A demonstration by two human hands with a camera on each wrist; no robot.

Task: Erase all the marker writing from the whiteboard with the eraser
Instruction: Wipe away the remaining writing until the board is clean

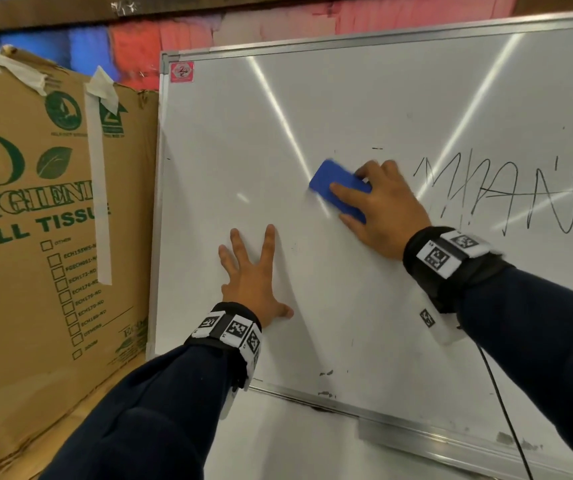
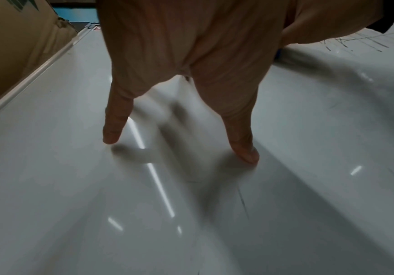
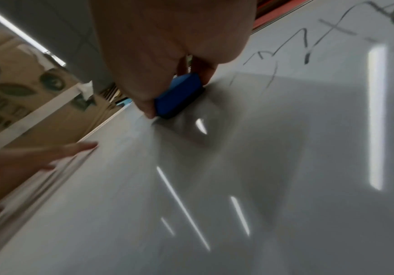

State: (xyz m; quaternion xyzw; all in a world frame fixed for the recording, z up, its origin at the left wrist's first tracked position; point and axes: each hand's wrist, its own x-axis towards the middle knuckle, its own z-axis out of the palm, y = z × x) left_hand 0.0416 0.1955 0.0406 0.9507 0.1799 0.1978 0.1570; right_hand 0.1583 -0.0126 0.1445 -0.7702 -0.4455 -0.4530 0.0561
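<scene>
On whiteboard (image 1: 364, 109), right hand (image 1: 387, 209) gripping eraser (image 1: 338, 188), left hand (image 1: 255, 282) flat, "ROLL TISSUE" box (image 1: 53, 216) beside.

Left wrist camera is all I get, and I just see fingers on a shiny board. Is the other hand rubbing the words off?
Observer: Yes. In the head view the right hand holds a blue eraser flat on the whiteboard.
Operator: Are there words left?
Observer: Black marker writing remains, to the right of that hand.
Operator: What's next to the board?
Observer: A cardboard box with green print stands at its left edge.
</scene>
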